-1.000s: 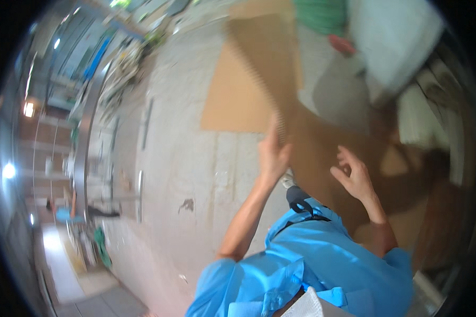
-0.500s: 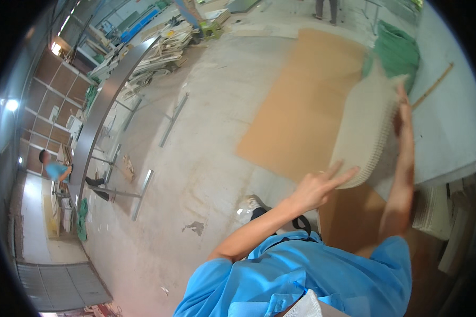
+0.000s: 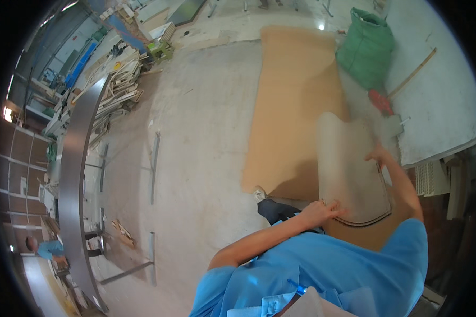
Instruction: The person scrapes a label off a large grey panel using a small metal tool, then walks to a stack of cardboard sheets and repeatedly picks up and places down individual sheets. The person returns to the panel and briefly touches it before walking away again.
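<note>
A beige, bendy cardboard sheet [image 3: 349, 174] with a dark, ribbed edge hangs curved in front of me. My left hand [image 3: 322, 212] is at its near left corner, fingers closed on the edge and partly blurred. On the sheet's right side, my right hand [image 3: 376, 155] grips the edge, with the fingertips over the top face. Beneath it lies a large brown board [image 3: 291, 111] on the concrete floor, and more brown surface shows close to my body.
A green sack [image 3: 366, 47] stands by the white wall panel [image 3: 439, 90], with a red item [image 3: 381, 102] and a wooden stick [image 3: 413, 73] nearby. To the left, a long dark panel [image 3: 76, 179] rests on metal stands, with a person [image 3: 50, 248] behind it. Scrap strips [image 3: 116, 84] lie piled farther off.
The beige sheet has come lower and nearer, flattening over the brown board. My right hand has moved down and toward me; my left fingers, earlier spread, have closed at the near edge. My view has turned.
</note>
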Demonstrator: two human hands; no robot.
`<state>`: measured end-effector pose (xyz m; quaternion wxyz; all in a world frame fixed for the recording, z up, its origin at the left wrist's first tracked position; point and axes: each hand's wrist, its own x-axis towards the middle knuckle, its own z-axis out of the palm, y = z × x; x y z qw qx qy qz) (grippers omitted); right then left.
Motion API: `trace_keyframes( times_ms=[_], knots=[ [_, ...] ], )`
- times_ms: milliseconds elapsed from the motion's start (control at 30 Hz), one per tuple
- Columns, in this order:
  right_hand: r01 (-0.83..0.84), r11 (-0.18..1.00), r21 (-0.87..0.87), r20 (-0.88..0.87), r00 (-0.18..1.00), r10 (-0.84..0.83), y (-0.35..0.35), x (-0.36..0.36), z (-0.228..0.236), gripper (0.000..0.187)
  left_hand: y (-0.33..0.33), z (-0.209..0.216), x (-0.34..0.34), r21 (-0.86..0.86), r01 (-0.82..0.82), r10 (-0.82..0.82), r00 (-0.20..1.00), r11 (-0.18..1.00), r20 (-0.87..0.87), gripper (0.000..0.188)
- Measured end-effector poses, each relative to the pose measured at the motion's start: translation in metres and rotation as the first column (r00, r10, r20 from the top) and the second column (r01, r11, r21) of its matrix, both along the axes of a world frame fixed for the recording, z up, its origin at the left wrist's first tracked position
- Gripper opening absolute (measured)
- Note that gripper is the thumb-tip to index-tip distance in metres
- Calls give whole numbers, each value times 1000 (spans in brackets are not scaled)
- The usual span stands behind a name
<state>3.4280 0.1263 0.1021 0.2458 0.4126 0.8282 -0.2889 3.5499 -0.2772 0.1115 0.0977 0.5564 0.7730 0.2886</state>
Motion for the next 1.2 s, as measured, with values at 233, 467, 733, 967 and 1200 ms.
trace_keyframes(
  times_ms=[233,467,733,967,1200],
  knots=[
    [475,441,-761,148,790,-596,-145,-1,-88,60,-103,-9,-190,126,-141,136,990,982,50,73],
    [261,-225,-939,321,423,-848,-287,-184,-57,42,-187,-5,-377,181,-309,240,915,934,323,75],
    [170,195,-966,-154,227,-962,-342,-427,35,58,-246,-6,-619,267,-210,85,907,941,412,85],
    [150,299,-943,-282,122,-952,-325,-610,95,62,-243,16,-841,325,-119,-71,852,938,518,89],
    [116,650,-751,-660,-128,-740,-300,-881,104,44,-193,-6,-1073,387,-121,-143,797,914,587,80]
  ],
)
